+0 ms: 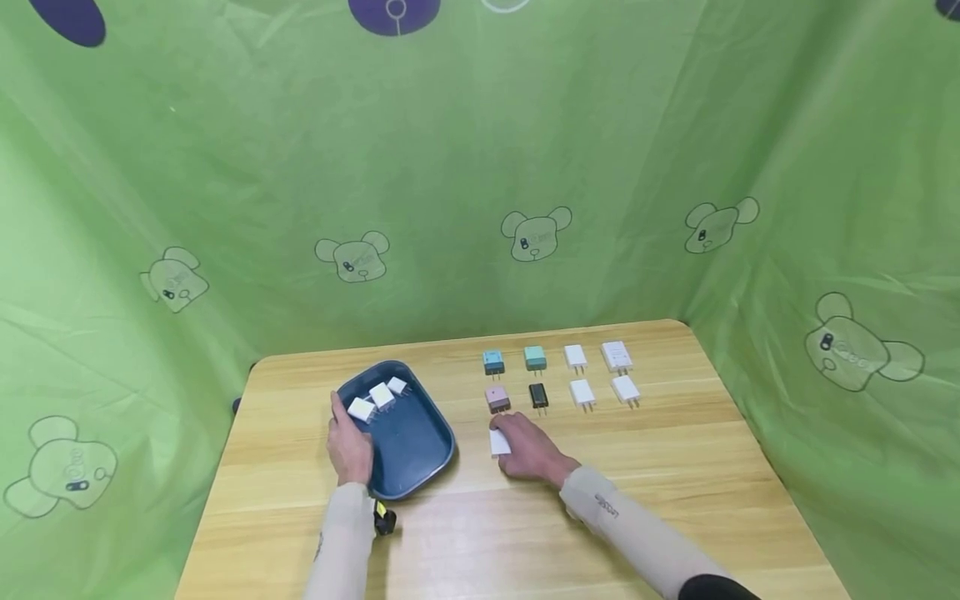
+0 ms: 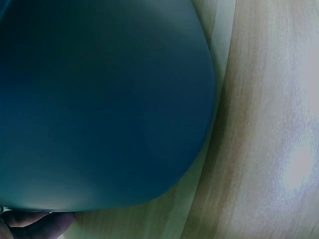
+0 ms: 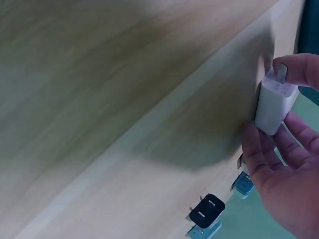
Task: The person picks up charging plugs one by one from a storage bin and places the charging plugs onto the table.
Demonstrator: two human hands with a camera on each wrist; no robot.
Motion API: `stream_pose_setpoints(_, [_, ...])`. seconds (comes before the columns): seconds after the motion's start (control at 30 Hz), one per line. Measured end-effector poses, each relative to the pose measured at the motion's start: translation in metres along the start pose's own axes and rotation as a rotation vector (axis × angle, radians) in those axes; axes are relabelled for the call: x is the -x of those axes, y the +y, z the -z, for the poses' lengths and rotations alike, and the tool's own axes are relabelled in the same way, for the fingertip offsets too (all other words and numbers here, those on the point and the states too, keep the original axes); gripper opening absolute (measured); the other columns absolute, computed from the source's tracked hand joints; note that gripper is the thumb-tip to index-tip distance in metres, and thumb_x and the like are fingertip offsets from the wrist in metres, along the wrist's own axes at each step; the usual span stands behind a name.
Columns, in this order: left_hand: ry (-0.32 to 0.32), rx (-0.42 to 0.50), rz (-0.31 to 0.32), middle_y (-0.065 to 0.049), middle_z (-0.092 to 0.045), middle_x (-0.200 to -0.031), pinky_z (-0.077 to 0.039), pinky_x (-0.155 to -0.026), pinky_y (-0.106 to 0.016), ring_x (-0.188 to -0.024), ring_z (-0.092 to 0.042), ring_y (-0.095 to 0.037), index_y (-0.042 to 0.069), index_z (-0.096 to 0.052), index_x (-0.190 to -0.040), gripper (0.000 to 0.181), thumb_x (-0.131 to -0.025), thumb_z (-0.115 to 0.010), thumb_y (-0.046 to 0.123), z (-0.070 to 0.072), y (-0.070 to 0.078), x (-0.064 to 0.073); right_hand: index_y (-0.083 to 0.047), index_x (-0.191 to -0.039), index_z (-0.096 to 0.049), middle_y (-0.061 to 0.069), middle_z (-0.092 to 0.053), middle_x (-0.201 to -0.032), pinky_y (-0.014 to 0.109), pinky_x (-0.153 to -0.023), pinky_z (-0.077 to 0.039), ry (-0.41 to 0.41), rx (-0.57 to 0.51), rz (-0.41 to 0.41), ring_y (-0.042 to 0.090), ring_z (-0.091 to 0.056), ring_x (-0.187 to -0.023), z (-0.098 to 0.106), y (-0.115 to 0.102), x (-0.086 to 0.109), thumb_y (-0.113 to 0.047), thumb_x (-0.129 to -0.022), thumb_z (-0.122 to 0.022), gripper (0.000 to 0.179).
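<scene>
My right hand (image 1: pixel 527 448) pinches a white plug-in charger (image 3: pixel 275 102) between thumb and fingers, at the front of the left column of laid-out chargers. In the right wrist view, the thumb presses on the charger's prong end and the fingers are at its other end. My left hand (image 1: pixel 350 447) grips the left rim of a dark blue tray (image 1: pixel 408 467), its thumb over the edge. Three white chargers (image 1: pixel 382 396) lie inside the tray along its far left side. In the left wrist view, the tray hides most of that hand; only some fingers (image 2: pixel 55 225) show.
Right of the tray, chargers lie in two rows: a blue one (image 1: pixel 492 361), a green one (image 1: pixel 535 357), a pink one (image 1: pixel 497 398), a black one (image 1: pixel 538 395) and several white ones (image 1: pixel 582 392). The wooden table (image 1: pixel 480 550) meets a green curtain (image 1: pixel 442 167) behind.
</scene>
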State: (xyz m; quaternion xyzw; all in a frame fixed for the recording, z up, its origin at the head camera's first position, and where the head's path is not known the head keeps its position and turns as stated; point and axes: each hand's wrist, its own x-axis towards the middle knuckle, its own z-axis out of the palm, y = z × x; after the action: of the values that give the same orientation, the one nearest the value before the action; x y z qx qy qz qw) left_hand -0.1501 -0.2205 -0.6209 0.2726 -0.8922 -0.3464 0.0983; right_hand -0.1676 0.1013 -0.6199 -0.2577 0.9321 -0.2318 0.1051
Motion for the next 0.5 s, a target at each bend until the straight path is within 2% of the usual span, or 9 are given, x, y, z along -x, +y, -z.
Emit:
stream_pose_setpoints(0.17, [0.003, 0.009, -0.006, -0.035, -0.051, -0.141, -0.049, -0.103, -0.061, -0.116, -0.06, -0.053, 0.018, -0.01, -0.165, 0.101, -0.081, -0.059, -0.012, 0.0, 0.001, 0.0, -0.008, -0.13, -0.059, 0.009, -0.068, -0.124, 0.041, -0.103, -0.054, 0.03, 0.099, 0.071, 0.024, -0.061, -0.114, -0.003, 0.002, 0.004, -0.017, -0.078, -0.071, 0.054])
stream_pose_setpoints(0.3, [0.008, 0.013, -0.006, -0.035, -0.052, -0.14, -0.05, -0.102, -0.062, -0.115, -0.06, -0.054, 0.017, -0.011, -0.164, 0.101, -0.08, -0.06, -0.012, 0.0, 0.0, -0.001, -0.007, -0.129, -0.059, 0.011, -0.068, -0.124, 0.042, -0.099, -0.056, 0.061, 0.181, 0.123, 0.026, -0.063, -0.112, -0.004, 0.0, 0.008, -0.017, -0.08, -0.068, 0.051])
stream_pose_setpoints(0.5, [0.002, 0.011, 0.002, -0.035, -0.051, -0.142, -0.049, -0.104, -0.062, -0.117, -0.059, -0.054, 0.018, -0.011, -0.164, 0.102, -0.08, -0.06, -0.012, 0.0, -0.001, 0.0, -0.007, -0.136, -0.057, 0.011, -0.066, -0.133, 0.045, -0.1, -0.055, 0.047, 0.284, 0.13, 0.028, -0.061, -0.119, -0.004, -0.001, 0.013, -0.02, -0.086, -0.066, 0.052])
